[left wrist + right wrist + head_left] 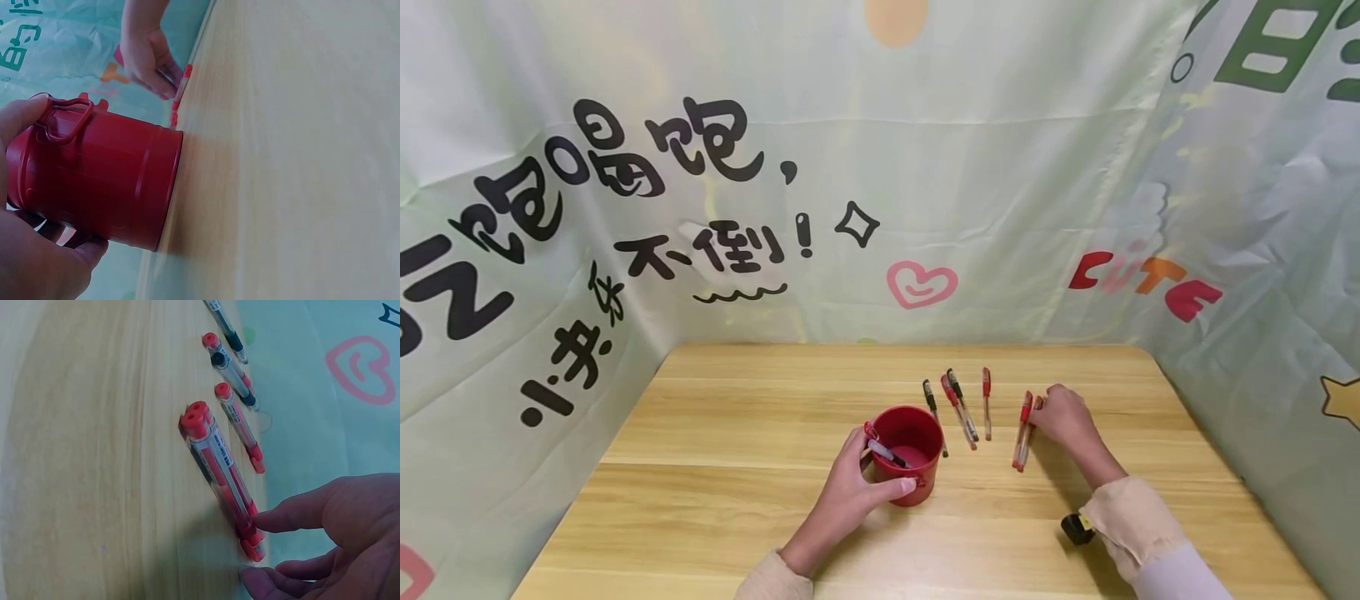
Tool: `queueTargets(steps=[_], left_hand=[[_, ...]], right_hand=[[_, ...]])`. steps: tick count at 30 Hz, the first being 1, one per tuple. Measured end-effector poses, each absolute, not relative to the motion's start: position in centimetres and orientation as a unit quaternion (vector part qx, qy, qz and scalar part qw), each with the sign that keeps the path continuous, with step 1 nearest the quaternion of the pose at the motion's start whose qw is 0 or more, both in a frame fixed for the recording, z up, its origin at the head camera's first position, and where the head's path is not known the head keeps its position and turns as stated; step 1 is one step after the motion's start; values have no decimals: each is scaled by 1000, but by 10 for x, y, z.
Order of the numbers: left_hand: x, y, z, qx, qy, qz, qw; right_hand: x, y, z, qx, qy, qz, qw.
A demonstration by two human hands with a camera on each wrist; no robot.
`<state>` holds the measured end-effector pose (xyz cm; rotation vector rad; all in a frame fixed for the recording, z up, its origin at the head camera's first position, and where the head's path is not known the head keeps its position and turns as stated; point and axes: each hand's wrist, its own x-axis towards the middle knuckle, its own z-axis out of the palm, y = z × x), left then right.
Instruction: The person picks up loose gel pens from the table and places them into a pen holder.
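Observation:
My left hand [850, 487] grips a red metal cup [922, 492] around its side; the cup stands upright on the table. A clear-barrelled pen with a dark end [887, 452] leans inside it. On the cup's side is a red wire handle [70, 122], close to my left thumb. My right hand [1066, 421] is at the capped ends of two red gel pens [222, 472] lying side by side. One fingertip touches a red cap in the right wrist view, while the other fingers stay just beyond the cap ends.
Behind and right of the cup lie a black pen [931, 404], a red pen [955, 402] and black pen [964, 406] together, and a single red pen [987, 404]. A printed cloth [1000, 208] hangs around the wooden table [760, 417]. A black device [1077, 528] sits at my right wrist.

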<state>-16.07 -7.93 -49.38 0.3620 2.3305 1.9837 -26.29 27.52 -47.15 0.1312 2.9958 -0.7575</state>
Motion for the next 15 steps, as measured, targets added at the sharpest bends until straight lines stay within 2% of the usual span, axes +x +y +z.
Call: queueTargets(steps=[15], left_hand=[[-160,-79,-493,116,755,644,34]], right_hand=[[-269,278,-471,60,962,-255,77]])
